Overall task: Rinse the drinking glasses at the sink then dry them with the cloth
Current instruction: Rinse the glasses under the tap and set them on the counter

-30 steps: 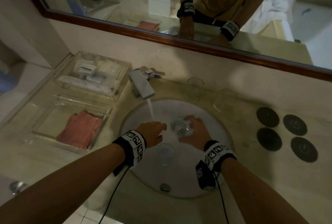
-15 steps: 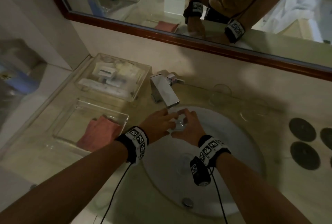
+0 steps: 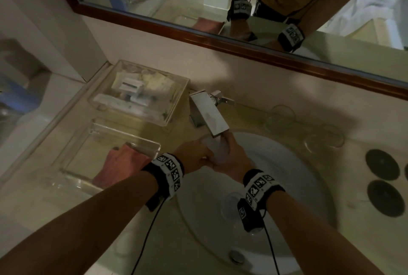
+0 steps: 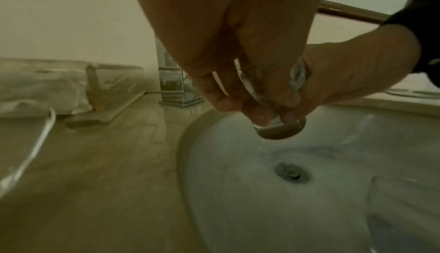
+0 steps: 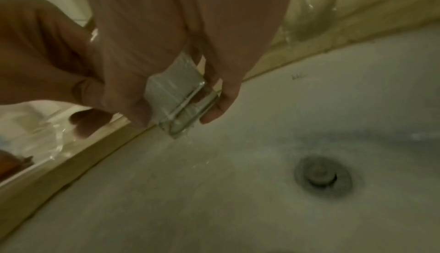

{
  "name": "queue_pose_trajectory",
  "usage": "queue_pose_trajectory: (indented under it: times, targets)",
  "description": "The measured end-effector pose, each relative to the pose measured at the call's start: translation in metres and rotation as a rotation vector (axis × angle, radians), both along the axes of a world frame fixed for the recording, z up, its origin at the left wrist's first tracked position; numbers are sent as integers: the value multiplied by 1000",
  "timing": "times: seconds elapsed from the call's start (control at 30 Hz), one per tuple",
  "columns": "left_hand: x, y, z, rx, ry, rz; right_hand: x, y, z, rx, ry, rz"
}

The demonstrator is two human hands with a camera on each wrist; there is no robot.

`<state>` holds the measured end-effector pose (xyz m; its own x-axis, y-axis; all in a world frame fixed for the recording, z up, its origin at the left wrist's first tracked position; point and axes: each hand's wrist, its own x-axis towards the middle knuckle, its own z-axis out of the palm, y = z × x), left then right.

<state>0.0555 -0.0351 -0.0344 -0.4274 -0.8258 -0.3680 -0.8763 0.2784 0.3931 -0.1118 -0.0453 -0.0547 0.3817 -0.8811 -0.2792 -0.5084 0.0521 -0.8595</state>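
Observation:
Both hands hold one clear drinking glass [image 3: 217,150] tilted right under the faucet spout [image 3: 217,130], over the white sink [image 3: 293,177]. My left hand [image 3: 194,156] wraps it from the left and my right hand [image 3: 234,160] from the right. In the left wrist view my fingers curl round the glass [image 4: 281,127]. In the right wrist view the glass [image 5: 181,102] sits between thumb and fingers, and water runs off it. A second glass [image 3: 231,206] lies in the basin. Two more glasses [image 3: 281,118] [image 3: 324,140] stand behind the sink. The pink cloth [image 3: 123,164] lies in a clear tray [image 3: 132,137].
A clear lidded box of toiletries [image 3: 141,93] stands left of the faucet. Dark round coasters [image 3: 382,164] lie on the counter at the right. The drain [image 3: 236,257] is at the basin's near side. A framed mirror [image 3: 242,47] runs along the wall.
The hands have carried the glass from the middle of the basin up and back, close under the spout. My left hand, held beside it a second ago, now grips it too.

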Motion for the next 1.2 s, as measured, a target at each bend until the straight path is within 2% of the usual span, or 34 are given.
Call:
queue_pose_trajectory:
  times: [0.07, 0.1, 0.17, 0.2, 0.23, 0.27, 0.3, 0.4, 0.43, 0.47, 0.53, 0.63, 0.7, 0.73, 0.83, 0.87, 1.0, 1.1, 1.13, 1.17, 1.2]
  targets:
    - [2, -1, 2, 30, -102, -154, -4, -5, 6, -18, 75, 122]
    - [1, -2, 6, 5, -221, -262, -8, -7, 10, -13, 87, 186]
    - [0, -7, 9, -231, -359, -452, -15, -11, 14, 6, 105, 276]
    - [-1, -8, 12, -290, -431, -505, -18, -12, 15, 18, 97, 298]
    - [-2, -9, 10, -265, -455, -518, -21, -14, 15, 22, 89, 292]
    - [-3, -10, 5, -185, -419, -452, -22, -15, 15, 14, 81, 261]
    - [-6, -8, 6, -32, -332, -329, -22, -15, 14, 1, 65, 217]
    - [-24, -1, 12, 228, 146, 17, -19, -13, 15, -18, -7, 71]
    - [-29, 0, 15, 311, 274, 98, -18, -12, 14, -9, -21, 39]
    - [-32, 0, 16, 370, 316, 143, -18, -11, 13, -7, -31, 25]
    - [-30, 0, 19, 379, 276, 139, -21, -10, 14, -15, -23, 47]
    - [-18, -5, 21, 129, -95, -102, -29, -12, 17, 3, 19, 138]
    - [-19, -7, 23, 46, -199, -191, -32, -14, 20, 15, 26, 186]
    - [-20, -9, 26, 41, -157, -181, -33, -16, 21, 15, 22, 197]
    - [-23, -5, 23, 126, 165, -13, -33, -14, 19, 7, -3, 173]
    - [-23, -3, 22, 140, 223, 19, -31, -11, 18, -16, -5, 156]
    - [-34, 4, 19, 156, 335, 121, -27, -4, 8, -91, 34, 38]
    - [-36, 8, 20, 212, 465, 236, -32, -2, 6, -92, -15, -18]
    - [-35, 9, 22, 224, 472, 220, -33, -2, 9, -100, -20, -5]
    - [-33, 9, 24, 214, 391, 153, -35, -2, 11, -101, -9, 18]
    - [-30, 8, 25, 181, 217, 41, -38, -2, 15, -94, -6, 47]
